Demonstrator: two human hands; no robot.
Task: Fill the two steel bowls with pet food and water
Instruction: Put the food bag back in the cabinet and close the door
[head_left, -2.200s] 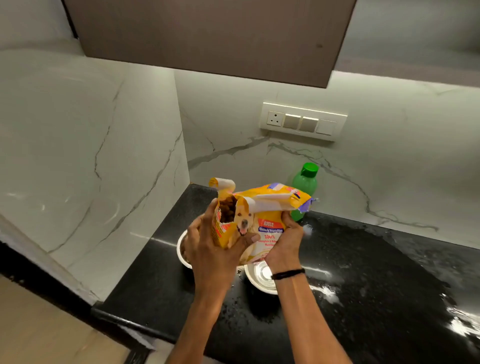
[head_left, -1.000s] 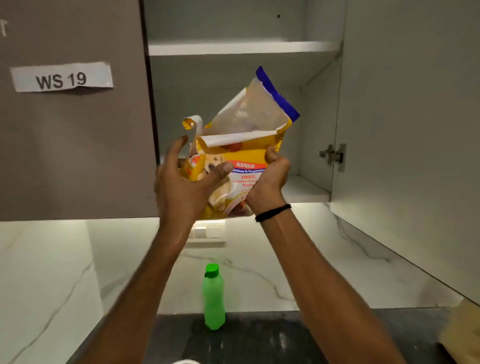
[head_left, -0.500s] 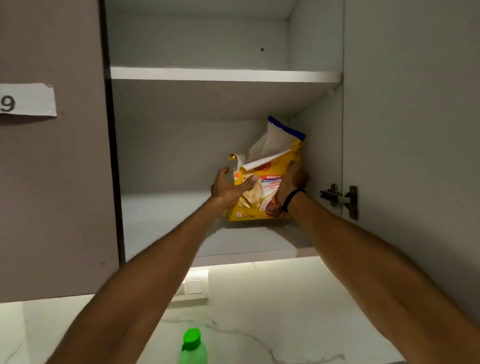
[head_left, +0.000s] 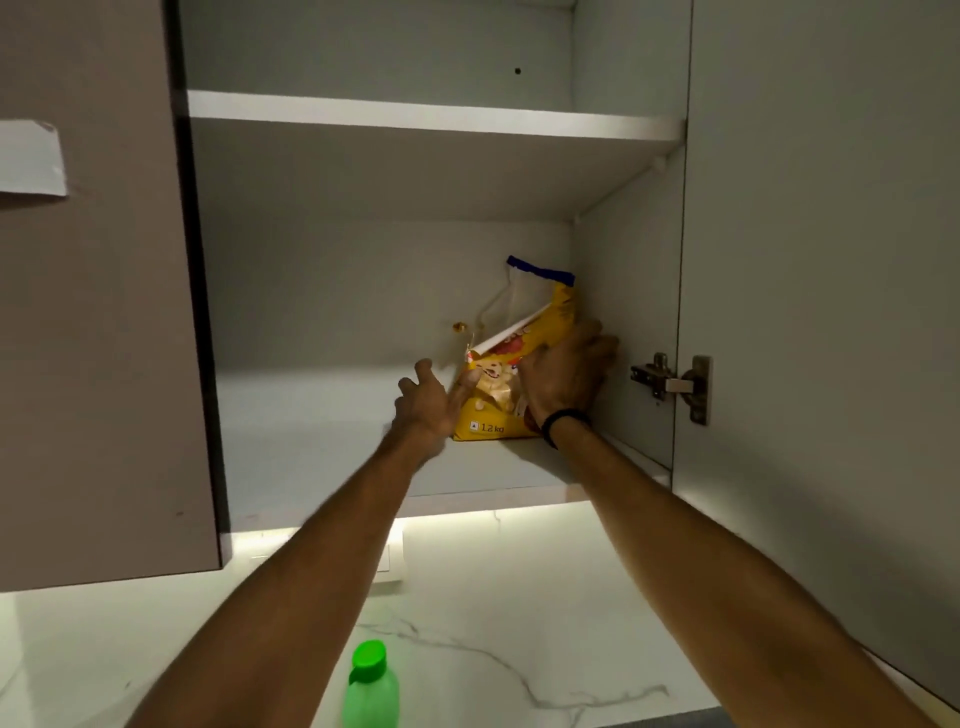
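Pet food bag (head_left: 493, 415): stands upright on the lower shelf (head_left: 322, 457) of the open wall cabinet, in the right rear corner, with its top open.
Left hand (head_left: 426, 402): fingers are spread and loose and hold nothing; the thumb tip touches the bag's front face.
Right hand (head_left: 563, 376): lies over the bag's right side, back toward the camera; whether the fingers grip cannot be determined.
Green bottle (head_left: 370, 691): stands below the cabinet, near the marble wall.
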